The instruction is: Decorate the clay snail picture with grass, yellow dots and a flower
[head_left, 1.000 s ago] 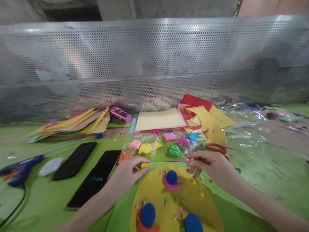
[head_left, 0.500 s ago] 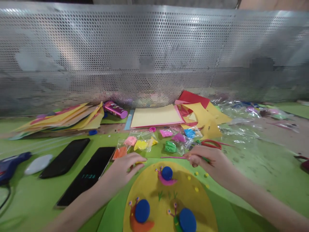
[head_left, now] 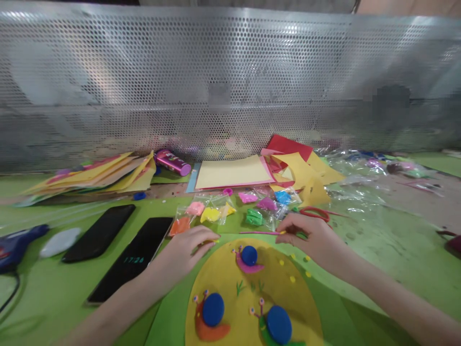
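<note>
A yellow rounded paper sheet (head_left: 223,283) lies in front of me on a green sheet, with three clay snails on it: a pink one (head_left: 248,259), an orange one (head_left: 212,317) and a green one (head_left: 276,327), each with a blue shell. My left hand (head_left: 189,247) rests at the yellow sheet's upper left edge, fingers pinched on a small yellow bit of clay. My right hand (head_left: 306,235) pinches a thin pink stick (head_left: 257,233) that points left above the pink snail. Small yellow dots (head_left: 291,278) lie on the sheet near my right wrist.
Small bags of coloured clay (head_left: 230,211) lie just beyond my hands. Two black phones (head_left: 126,259) and a blue glue gun (head_left: 18,240) are at the left. Red scissors (head_left: 317,214), paper stacks (head_left: 93,180), a purple tube (head_left: 173,162) and a perforated metal wall (head_left: 230,81) stand behind.
The view tilted down over the second. Both hands have stayed at the yellow sheet's top edge; the right hand has shifted slightly with the pink stick.
</note>
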`<state>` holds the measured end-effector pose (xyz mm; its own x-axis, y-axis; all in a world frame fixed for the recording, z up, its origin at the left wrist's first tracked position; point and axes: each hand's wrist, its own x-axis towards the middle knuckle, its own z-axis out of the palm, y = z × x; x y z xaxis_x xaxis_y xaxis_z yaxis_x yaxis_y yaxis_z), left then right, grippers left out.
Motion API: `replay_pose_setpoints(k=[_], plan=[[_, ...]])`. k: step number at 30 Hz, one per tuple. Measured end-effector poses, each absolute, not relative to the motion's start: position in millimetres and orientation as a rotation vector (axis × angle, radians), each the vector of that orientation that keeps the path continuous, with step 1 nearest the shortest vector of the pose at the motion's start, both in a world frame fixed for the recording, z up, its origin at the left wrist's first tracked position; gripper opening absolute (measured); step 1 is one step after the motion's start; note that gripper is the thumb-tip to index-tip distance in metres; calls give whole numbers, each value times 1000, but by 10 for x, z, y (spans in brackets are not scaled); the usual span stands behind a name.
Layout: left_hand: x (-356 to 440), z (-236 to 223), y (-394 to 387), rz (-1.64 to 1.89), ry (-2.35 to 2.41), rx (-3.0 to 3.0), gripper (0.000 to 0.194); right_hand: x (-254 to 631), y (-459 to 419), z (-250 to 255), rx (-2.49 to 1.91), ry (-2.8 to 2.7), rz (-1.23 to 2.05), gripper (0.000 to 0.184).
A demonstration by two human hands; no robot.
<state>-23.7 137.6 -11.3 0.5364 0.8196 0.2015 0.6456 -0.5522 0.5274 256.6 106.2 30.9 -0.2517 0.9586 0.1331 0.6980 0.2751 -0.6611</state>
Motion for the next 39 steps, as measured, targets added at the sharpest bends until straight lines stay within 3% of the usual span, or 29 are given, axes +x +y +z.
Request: replay_pose_setpoints(k=[2, 8, 14, 21, 27, 35, 39], plan=[[-233, -114, 1372, 615, 1194, 2387, 19, 2563, 1075, 304, -1453, -2040, 651, 12], [-237, -123, 1346, 615, 1166, 2392, 20, 2576, 1087, 293, -1412, -2129, 691, 31], [-233, -101, 1331, 596, 1166, 2399, 20, 2562, 1057, 326, -1447, -2115, 727, 13], [-235, -91, 1332, 591, 1169, 2395, 20, 2568, 1056, 333, -1417, -2164, 814, 29], [-236, -103, 1334, 600, 1157, 2408, 20, 2546, 1047, 360, -1542, -2120, 790, 13], [-259, -122, 1353, 657, 1142, 2408, 20, 2545, 1038, 327, -1483, -2228, 650, 27], [-257, -123, 1359, 671, 1161, 2402, 19, 2545, 1060, 292, -1473, -2213, 624, 17]])
